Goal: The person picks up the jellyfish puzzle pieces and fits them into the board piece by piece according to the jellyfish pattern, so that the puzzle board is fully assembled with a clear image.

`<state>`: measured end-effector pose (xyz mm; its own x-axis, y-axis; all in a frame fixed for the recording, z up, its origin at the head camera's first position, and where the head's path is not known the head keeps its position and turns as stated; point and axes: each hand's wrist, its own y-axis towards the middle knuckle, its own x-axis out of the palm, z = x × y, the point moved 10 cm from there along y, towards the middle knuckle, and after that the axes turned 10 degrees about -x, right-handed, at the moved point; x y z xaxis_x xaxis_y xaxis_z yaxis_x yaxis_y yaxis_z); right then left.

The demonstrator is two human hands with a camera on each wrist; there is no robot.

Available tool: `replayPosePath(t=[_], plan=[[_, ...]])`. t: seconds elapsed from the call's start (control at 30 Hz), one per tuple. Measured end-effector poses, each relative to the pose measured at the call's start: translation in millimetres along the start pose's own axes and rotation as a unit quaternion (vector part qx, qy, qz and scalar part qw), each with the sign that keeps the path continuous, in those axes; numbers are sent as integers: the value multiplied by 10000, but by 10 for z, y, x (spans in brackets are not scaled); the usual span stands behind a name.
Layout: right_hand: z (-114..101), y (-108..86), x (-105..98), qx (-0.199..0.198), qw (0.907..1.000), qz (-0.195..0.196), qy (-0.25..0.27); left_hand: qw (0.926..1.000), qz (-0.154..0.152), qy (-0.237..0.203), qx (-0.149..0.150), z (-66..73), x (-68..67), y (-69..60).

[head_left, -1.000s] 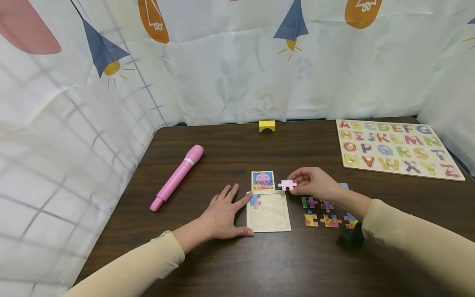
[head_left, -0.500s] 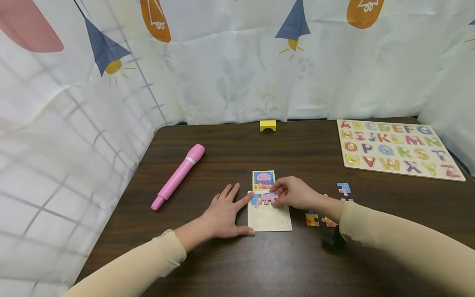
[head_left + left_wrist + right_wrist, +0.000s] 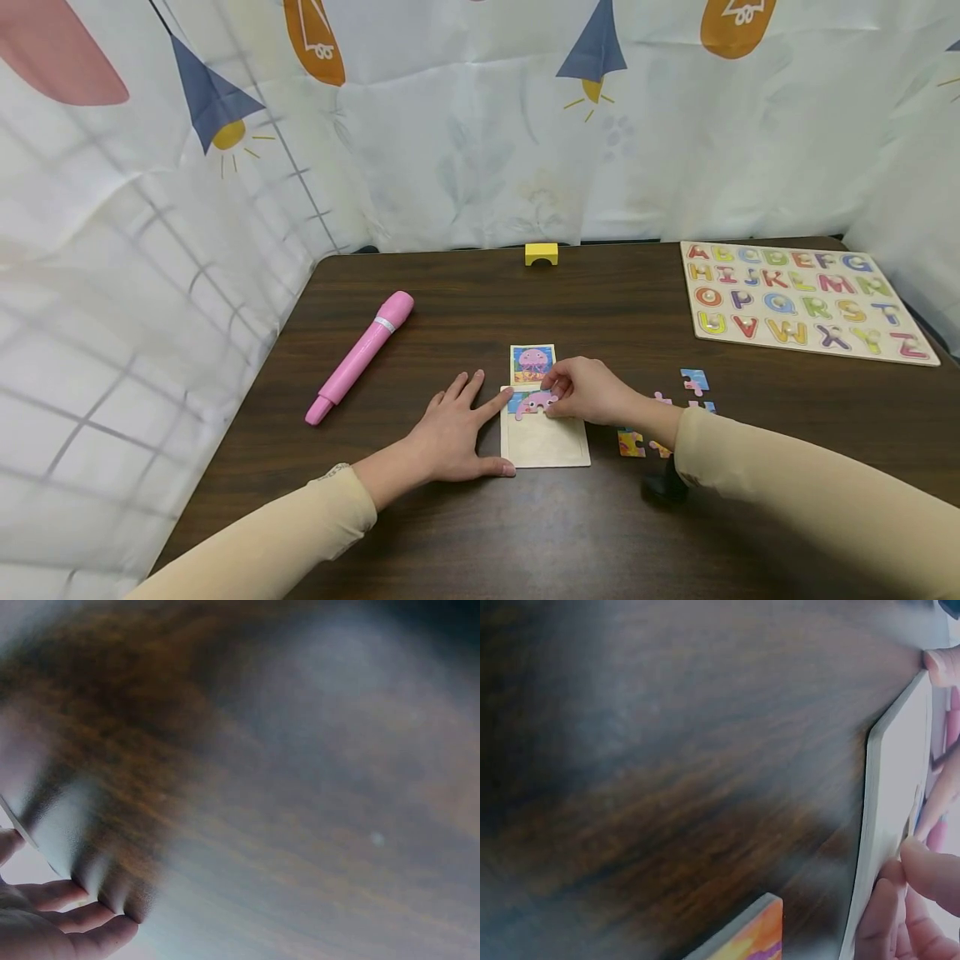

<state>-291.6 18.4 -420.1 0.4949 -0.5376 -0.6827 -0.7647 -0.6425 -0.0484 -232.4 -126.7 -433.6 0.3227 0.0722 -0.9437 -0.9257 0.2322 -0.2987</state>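
Observation:
A pink jigsaw piece (image 3: 537, 402) with a dark eye lies at the top of the pale puzzle tray (image 3: 546, 450), against a blue-and-pink corner piece (image 3: 515, 402). My right hand (image 3: 591, 391) pinches its right end between thumb and fingers. The right wrist view shows those fingers (image 3: 930, 877) low over the tray. Flat on the table, my left hand (image 3: 450, 437) has its fingers spread, with index finger and thumb touching the tray's left edge. Just above the tray lies a jellyfish picture card (image 3: 533, 364).
Loose jigsaw pieces (image 3: 632, 443) lie right of the tray, several partly hidden by my right forearm. A pink toy microphone (image 3: 360, 358) lies at left, a yellow block (image 3: 542, 254) at the back, and an alphabet board (image 3: 802, 302) at the back right.
My right hand has carried the pink jigsaw piece left from beside the card onto the tray, then shifted slightly to bring it against the corner piece. The left hand stays put.

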Motion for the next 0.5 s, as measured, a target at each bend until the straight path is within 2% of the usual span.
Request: replayPosePath(t=[0.5], plan=[[-68, -8, -1, 74, 9980, 177, -605, 10000, 11, 30, 30, 2, -2, 6]])
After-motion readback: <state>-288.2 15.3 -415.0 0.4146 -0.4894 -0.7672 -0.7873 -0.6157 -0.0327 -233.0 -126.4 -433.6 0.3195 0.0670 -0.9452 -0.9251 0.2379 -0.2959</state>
